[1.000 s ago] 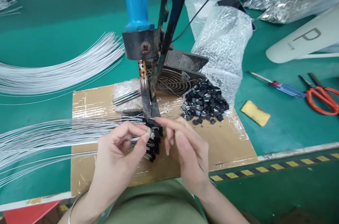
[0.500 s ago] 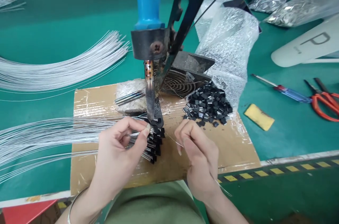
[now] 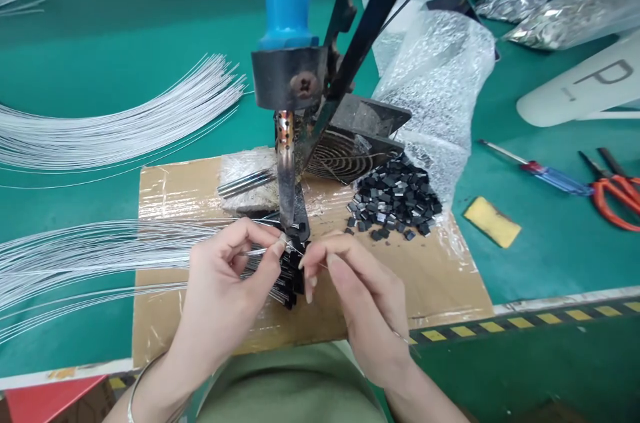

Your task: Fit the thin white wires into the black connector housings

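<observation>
Thumb and forefinger of my left hand [image 3: 233,280] pinch a thin wire end just below the tip of the soldering iron [image 3: 286,176]. My right hand [image 3: 363,296] is curled around a fine strand of solder wire, its fingertips close to the left ones. Under and beside my left hand lie wires [image 3: 100,250] ending in black connector pieces [image 3: 290,286], partly hidden by the fingers. All this is over a brown cardboard sheet [image 3: 435,283]. A pile of small black pieces [image 3: 395,196] sits to the right of the iron.
A second white wire bundle [image 3: 165,126] lies at the upper left. Behind the iron is a black fan [image 3: 345,153], beside bubble wrap [image 3: 435,83]. Further right are a yellow sponge [image 3: 493,222], a screwdriver [image 3: 555,176], scissors [image 3: 617,200] and a white cup [image 3: 575,86].
My right hand has moved left, bringing its fingertips near my left hand, with its fingers reaching further forward. My left hand stays nearly in place. The view has shifted slightly.
</observation>
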`<action>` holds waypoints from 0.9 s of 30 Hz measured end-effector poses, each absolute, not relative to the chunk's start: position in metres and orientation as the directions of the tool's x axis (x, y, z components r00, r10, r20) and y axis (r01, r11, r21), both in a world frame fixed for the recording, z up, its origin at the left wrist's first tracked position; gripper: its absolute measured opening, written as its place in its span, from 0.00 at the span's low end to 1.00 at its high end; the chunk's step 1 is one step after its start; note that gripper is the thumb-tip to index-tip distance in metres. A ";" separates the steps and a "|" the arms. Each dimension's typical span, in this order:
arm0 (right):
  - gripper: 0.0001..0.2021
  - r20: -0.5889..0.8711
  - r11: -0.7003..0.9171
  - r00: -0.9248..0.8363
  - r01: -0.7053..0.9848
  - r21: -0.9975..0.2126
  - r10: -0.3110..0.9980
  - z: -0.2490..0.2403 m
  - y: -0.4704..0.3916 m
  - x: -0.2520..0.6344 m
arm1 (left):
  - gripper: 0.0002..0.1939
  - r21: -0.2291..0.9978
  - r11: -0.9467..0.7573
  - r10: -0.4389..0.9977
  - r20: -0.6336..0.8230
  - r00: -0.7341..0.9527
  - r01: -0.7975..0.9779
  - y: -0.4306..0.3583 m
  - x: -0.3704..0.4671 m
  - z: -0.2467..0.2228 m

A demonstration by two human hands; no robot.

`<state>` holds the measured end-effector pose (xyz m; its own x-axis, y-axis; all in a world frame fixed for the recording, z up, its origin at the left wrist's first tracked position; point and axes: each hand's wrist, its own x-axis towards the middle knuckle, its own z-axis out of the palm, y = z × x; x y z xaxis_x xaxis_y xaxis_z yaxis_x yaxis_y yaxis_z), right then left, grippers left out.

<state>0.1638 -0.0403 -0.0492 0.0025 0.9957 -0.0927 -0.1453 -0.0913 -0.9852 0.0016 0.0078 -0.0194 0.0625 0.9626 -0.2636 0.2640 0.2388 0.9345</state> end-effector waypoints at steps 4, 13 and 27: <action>0.07 -0.174 -0.174 0.019 0.028 -0.984 0.985 -0.049 -0.038 0.167 | 0.06 0.935 0.249 0.960 -0.273 0.065 0.252 0.008 0.000 -0.019; 0.10 0.021 0.013 0.082 0.094 -0.995 0.996 -0.047 -0.032 0.172 | 0.06 0.939 0.243 0.962 -0.265 0.063 0.242 0.012 0.004 -0.017; 0.11 -0.079 -0.072 0.063 -0.105 -0.992 0.995 -0.047 -0.031 0.169 | 0.06 0.941 0.247 0.965 -0.261 0.028 0.231 0.016 -0.003 -0.017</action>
<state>0.1688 -0.0305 -0.0466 0.0627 0.9949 -0.0791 -0.1048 -0.0722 -0.9919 -0.0026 0.0162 -0.0167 0.0280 0.9650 -0.2607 0.2313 0.2475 0.9409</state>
